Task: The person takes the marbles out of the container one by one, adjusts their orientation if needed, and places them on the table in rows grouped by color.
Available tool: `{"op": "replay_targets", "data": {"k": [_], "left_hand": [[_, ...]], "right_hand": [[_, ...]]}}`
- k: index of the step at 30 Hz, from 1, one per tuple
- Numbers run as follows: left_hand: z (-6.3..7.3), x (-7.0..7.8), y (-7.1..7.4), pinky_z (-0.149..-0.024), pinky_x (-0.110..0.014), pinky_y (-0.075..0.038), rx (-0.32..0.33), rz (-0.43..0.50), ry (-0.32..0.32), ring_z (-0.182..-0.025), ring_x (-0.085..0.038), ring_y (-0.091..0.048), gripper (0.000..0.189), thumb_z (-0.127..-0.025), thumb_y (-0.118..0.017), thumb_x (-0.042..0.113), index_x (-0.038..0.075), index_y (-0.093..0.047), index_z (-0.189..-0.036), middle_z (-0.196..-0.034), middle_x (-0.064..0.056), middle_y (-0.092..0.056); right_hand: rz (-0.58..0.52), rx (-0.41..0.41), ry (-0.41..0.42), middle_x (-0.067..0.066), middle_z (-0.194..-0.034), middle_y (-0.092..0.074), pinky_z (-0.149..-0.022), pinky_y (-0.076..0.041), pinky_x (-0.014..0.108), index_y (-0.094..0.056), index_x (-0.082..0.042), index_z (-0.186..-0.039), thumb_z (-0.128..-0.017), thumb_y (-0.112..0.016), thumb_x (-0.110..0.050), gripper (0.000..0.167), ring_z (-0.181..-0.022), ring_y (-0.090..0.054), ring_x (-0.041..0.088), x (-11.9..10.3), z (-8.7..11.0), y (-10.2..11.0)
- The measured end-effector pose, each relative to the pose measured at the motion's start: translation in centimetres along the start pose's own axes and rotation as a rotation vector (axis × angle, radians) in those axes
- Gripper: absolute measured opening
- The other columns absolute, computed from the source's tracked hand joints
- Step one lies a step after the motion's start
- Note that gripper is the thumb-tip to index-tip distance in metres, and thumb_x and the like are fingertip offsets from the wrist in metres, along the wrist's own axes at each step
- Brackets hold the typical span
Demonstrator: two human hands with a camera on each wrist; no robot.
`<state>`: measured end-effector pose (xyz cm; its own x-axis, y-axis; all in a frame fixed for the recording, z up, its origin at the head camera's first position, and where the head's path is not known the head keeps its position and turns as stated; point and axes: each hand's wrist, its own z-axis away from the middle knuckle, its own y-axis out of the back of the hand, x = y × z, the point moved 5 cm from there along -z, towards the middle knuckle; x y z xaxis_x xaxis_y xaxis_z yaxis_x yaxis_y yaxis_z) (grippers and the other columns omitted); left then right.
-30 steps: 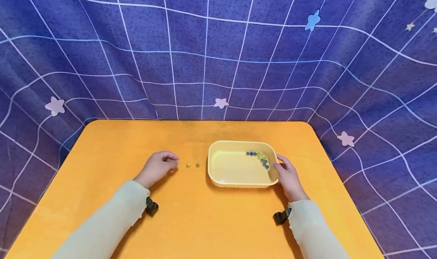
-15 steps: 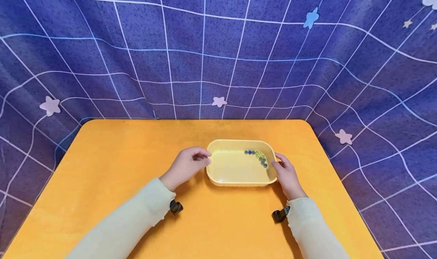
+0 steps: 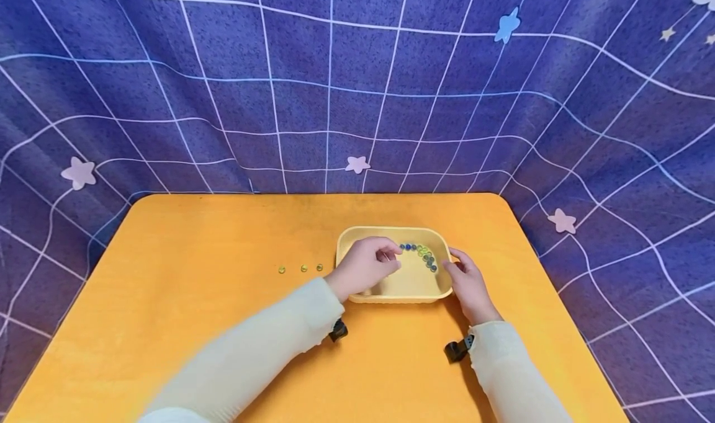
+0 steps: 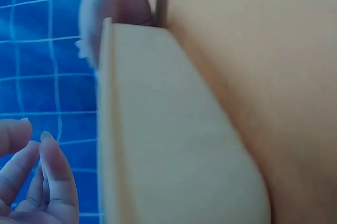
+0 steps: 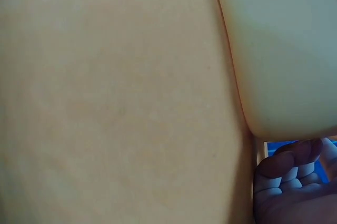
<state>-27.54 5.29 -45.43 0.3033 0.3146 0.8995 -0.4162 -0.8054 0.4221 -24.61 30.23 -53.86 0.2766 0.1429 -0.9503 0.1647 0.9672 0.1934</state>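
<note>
A pale yellow plastic basin (image 3: 399,299) stands upright on the table. Several blue, greenish-yellow and grey glass marbles (image 3: 424,251) lie in a curved line in its right half. My left hand (image 3: 365,265) is above the basin's left half, fingers bent and nothing seen between them. The left wrist view shows its thumb and fingertips (image 4: 55,163) a little apart, beside the basin wall (image 4: 168,129). With thumb inside the rim and fingers outside, my right hand (image 3: 472,286) grips the basin's right end. Left of the basin, three yellowish marbles (image 3: 304,268) sit in a row.
The orange-yellow table (image 3: 223,237) has rounded far corners. A blue curtain (image 3: 301,113) with pale grid lines and stars hangs behind it and along both sides. Dark wrist cameras (image 3: 458,350) are strapped at the sleeve cuffs.
My left hand has moved right, from beside the marbles on the table to over the basin. A third marble shows where it was. My right hand keeps its grip on the rim.
</note>
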Motion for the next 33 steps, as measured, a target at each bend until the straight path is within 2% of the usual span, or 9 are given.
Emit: {"op": "replay_targets", "data": {"k": [5,10,17,20,24,27,30,33], "left_hand": [[-1.4,0.7,-2.0,-0.081,-0.026,-0.053,-0.003,-0.052,0.005,-0.088,-0.009,-0.061,0.018,-0.096,-0.073,0.019,0.015,-0.075,-0.114,-0.095,0.010,-0.068],[-2.9,1.6,-3.4,-0.083,-0.024,-0.053,0.005,-0.113,0.007,-0.091,-0.008,-0.063,0.021,-0.097,-0.072,0.016,0.013,-0.075,-0.117,-0.097,0.009,-0.069],[-4.9,1.4,-5.4,-0.081,-0.024,-0.053,0.018,-0.135,0.052,-0.087,-0.007,-0.063,0.027,-0.096,-0.071,0.012,0.007,-0.073,-0.122,-0.098,0.005,-0.070],[-5.9,0.6,-5.9,-0.078,-0.025,-0.052,0.036,-0.157,0.074,-0.083,-0.008,-0.062,0.027,-0.093,-0.073,0.013,0.009,-0.075,-0.120,-0.093,0.006,-0.068],[-7.0,-1.4,-6.1,-0.077,-0.025,-0.052,0.080,-0.218,0.129,-0.081,-0.008,-0.061,0.024,-0.090,-0.075,0.013,0.012,-0.076,-0.114,-0.089,0.007,-0.067],[-7.5,-2.7,-6.1,-0.080,-0.028,-0.053,0.087,-0.239,0.162,-0.084,-0.010,-0.063,0.021,-0.090,-0.075,0.012,0.011,-0.077,-0.111,-0.090,0.006,-0.069],[-7.9,-3.5,-6.5,-0.080,-0.029,-0.053,0.057,-0.238,0.174,-0.085,-0.011,-0.063,0.020,-0.091,-0.076,0.013,0.011,-0.076,-0.111,-0.091,0.005,-0.069],[-8.2,-4.1,-7.0,-0.078,-0.028,-0.052,0.000,-0.250,0.182,-0.084,-0.010,-0.062,0.024,-0.091,-0.077,0.015,0.012,-0.076,-0.114,-0.090,0.006,-0.068]], "right_hand": [[0.000,-0.001,0.002,0.020,-0.123,-0.054,-0.081,-0.057,0.029,-0.049,-0.017,-0.153,-0.108,-0.056,-0.029,0.048,-0.105,-0.060,0.030,-0.1,-0.1,0.1],[-0.011,-0.006,0.003,0.020,-0.125,-0.055,-0.083,-0.058,0.030,-0.050,-0.018,-0.152,-0.107,-0.056,-0.029,0.047,-0.107,-0.061,0.031,-0.1,-0.3,0.1],[-0.015,0.000,0.025,0.022,-0.121,-0.056,-0.080,-0.058,0.031,-0.051,-0.015,-0.151,-0.108,-0.056,-0.024,0.044,-0.103,-0.062,0.031,0.2,-0.4,0.1],[-0.027,0.007,0.037,0.023,-0.119,-0.057,-0.078,-0.059,0.031,-0.053,-0.014,-0.149,-0.107,-0.056,-0.022,0.043,-0.100,-0.063,0.031,0.2,-0.4,0.1],[-0.025,0.001,0.039,0.022,-0.118,-0.057,-0.077,-0.059,0.031,-0.053,-0.013,-0.149,-0.107,-0.057,-0.023,0.043,-0.098,-0.064,0.029,0.1,-0.5,-0.1],[-0.025,-0.004,0.042,0.023,-0.118,-0.057,-0.077,-0.059,0.031,-0.052,-0.013,-0.150,-0.107,-0.057,-0.023,0.044,-0.098,-0.064,0.028,0.0,-0.5,-0.2],[-0.035,0.003,0.047,0.024,-0.117,-0.057,-0.077,-0.059,0.031,-0.052,-0.011,-0.149,-0.107,-0.057,-0.021,0.043,-0.097,-0.064,0.029,-0.1,-0.4,-0.2],[-0.041,0.003,0.048,0.025,-0.117,-0.057,-0.077,-0.059,0.032,-0.052,-0.010,-0.149,-0.107,-0.057,-0.020,0.044,-0.098,-0.064,0.031,-0.2,-0.2,-0.1]]}}
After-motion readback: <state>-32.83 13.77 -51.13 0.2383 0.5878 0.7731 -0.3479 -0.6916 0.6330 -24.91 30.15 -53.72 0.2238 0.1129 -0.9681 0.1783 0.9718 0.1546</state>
